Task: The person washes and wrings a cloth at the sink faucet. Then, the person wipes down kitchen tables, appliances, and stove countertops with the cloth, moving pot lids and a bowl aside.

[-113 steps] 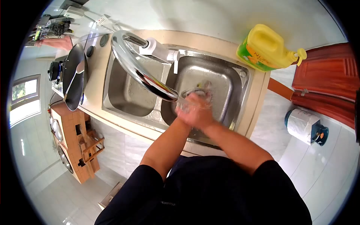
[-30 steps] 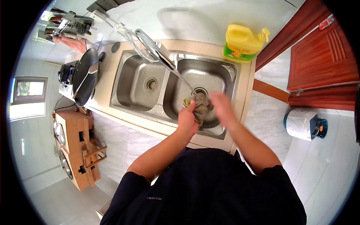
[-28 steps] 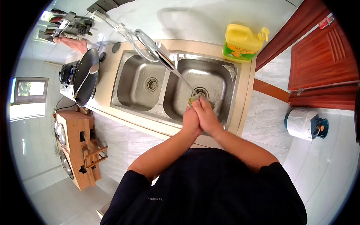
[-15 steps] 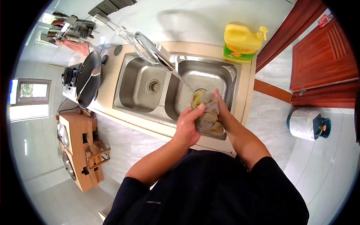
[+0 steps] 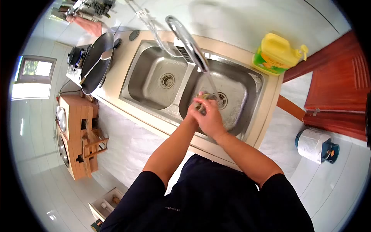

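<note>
Both hands are closed together over the right sink basin (image 5: 241, 87), squeezing a bunched, grey-green cloth (image 5: 209, 96). My right hand (image 5: 211, 118) wraps over the cloth from the right. My left hand (image 5: 192, 112) grips it from the left, its fingers partly hidden behind the right hand. Only small parts of the cloth show between the fingers. Water (image 5: 212, 83) runs from the chrome faucet (image 5: 188, 43) and falls just beside the hands, near the drain (image 5: 222, 99).
Left of the hands lies a second basin (image 5: 148, 77). A yellow pump jug (image 5: 276, 54) stands on the counter at the back right. On the left, a wok (image 5: 96, 63) with a spatula sits by the stove. A gas cylinder (image 5: 328, 150) stands on the floor at right.
The cloth was spread loosely between my hands and is now crumpled small inside them. My hands have come together. The view has shifted, so the sink appears farther right.
</note>
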